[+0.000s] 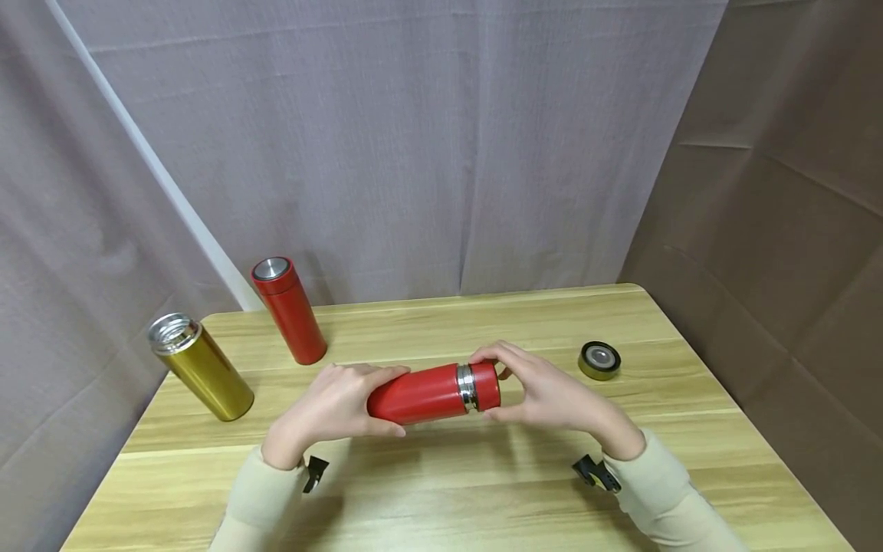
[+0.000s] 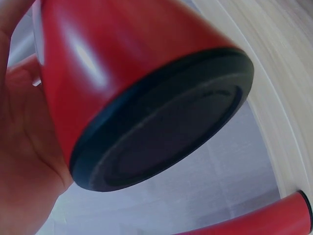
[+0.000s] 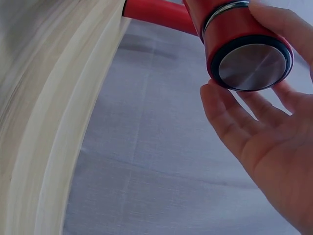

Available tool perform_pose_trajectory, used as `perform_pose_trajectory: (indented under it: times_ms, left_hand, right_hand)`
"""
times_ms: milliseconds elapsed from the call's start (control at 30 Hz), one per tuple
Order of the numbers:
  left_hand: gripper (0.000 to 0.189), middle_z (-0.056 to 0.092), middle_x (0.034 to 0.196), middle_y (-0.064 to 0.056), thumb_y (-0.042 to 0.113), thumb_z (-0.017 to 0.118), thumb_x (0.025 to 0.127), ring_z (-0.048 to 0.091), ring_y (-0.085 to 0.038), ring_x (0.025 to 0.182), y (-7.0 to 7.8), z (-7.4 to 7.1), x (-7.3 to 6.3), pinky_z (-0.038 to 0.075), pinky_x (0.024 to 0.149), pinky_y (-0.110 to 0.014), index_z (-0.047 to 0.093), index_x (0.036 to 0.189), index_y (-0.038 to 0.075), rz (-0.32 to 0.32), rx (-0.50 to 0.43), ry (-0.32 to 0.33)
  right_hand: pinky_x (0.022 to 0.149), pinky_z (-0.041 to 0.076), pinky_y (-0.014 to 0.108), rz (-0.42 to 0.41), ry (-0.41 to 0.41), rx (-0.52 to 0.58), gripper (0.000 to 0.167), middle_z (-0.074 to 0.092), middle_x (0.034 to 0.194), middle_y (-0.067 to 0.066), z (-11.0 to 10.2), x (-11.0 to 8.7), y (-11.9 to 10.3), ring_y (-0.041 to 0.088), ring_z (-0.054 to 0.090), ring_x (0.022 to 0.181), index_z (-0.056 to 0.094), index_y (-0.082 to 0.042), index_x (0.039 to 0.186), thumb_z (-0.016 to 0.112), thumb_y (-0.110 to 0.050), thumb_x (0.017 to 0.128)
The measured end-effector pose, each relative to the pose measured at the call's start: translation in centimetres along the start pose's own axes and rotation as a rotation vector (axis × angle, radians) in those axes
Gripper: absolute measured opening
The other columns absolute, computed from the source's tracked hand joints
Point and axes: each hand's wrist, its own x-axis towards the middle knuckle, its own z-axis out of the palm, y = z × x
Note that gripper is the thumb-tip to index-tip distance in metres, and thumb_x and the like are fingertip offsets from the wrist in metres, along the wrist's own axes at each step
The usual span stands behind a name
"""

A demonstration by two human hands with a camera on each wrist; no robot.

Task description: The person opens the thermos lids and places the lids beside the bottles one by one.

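Note:
A red thermos [image 1: 421, 394] lies tilted on its side above the table, between both hands. My left hand [image 1: 339, 408] grips its body near the base, thumb below and fingers over the top; the black bottom [image 2: 171, 125] faces the left wrist camera. With my right hand [image 1: 545, 389] I pinch the red lid [image 1: 487, 386] between thumb and fingers. A silver steel band [image 1: 467, 387] shows between lid and body. The lid's brushed-metal top [image 3: 253, 66] faces the right wrist view.
Upright at the back left stands another red thermos [image 1: 293, 314], lid on. A gold thermos [image 1: 207, 372] without its lid stands at the left, its steel mouth exposed. To the right lies a gold-and-black lid [image 1: 599, 360] on the wooden table [image 1: 441, 491]. Grey curtain [image 1: 386, 153] hangs behind.

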Motion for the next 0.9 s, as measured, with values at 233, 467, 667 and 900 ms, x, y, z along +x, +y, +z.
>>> perform_pose_trajectory:
  times_ms: [233, 467, 667, 900]
  left_hand:
    - [0.078, 0.072, 0.115, 0.006, 0.06, 0.084, 0.069, 0.068, -0.009, 0.091, 0.0, -0.1, 0.2, 0.047, 0.066, -0.031, 0.063, 0.135, 0.023, -0.007, -0.006, -0.009]
    - [0.079, 0.073, 0.113, 0.006, 0.061, 0.084, 0.069, 0.068, -0.009, 0.091, -0.1, -0.1, 0.2, 0.047, 0.066, -0.031, 0.063, 0.136, 0.024, -0.012, -0.003, -0.015]
    - [0.08, 0.073, 0.109, 0.006, 0.061, 0.083, 0.069, 0.066, -0.007, 0.086, -0.3, -0.1, 0.1, 0.046, 0.065, -0.03, 0.062, 0.137, 0.024, -0.03, -0.012, -0.019]
    - [0.078, 0.07, 0.1, 0.009, 0.061, 0.084, 0.07, 0.06, -0.003, 0.079, -0.7, -0.6, -0.2, 0.046, 0.065, -0.027, 0.062, 0.137, 0.026, -0.071, -0.075, -0.023]
  right_hand:
    - [0.096, 0.05, 0.046, -0.048, -0.001, 0.005, 0.068, 0.056, 0.133, -0.002, -0.3, -0.2, 0.3, 0.017, 0.055, 0.119, 0.051, -0.019, 0.133, 0.087, -0.006, 0.076]
    - [0.1, 0.047, 0.048, -0.071, 0.001, 0.014, 0.07, 0.054, 0.138, -0.001, -0.5, -0.3, 0.4, 0.021, 0.052, 0.127, 0.051, -0.02, 0.133, 0.086, -0.001, 0.076]
    - [0.101, 0.046, 0.051, -0.083, 0.019, 0.02, 0.068, 0.052, 0.141, 0.001, -0.6, -0.2, 0.5, 0.024, 0.051, 0.13, 0.053, -0.019, 0.131, 0.084, 0.004, 0.076]
    - [0.103, 0.045, 0.047, -0.062, 0.127, -0.037, 0.065, 0.052, 0.141, 0.003, -1.6, -0.8, 0.9, 0.024, 0.051, 0.13, 0.055, -0.017, 0.126, 0.084, 0.007, 0.074]
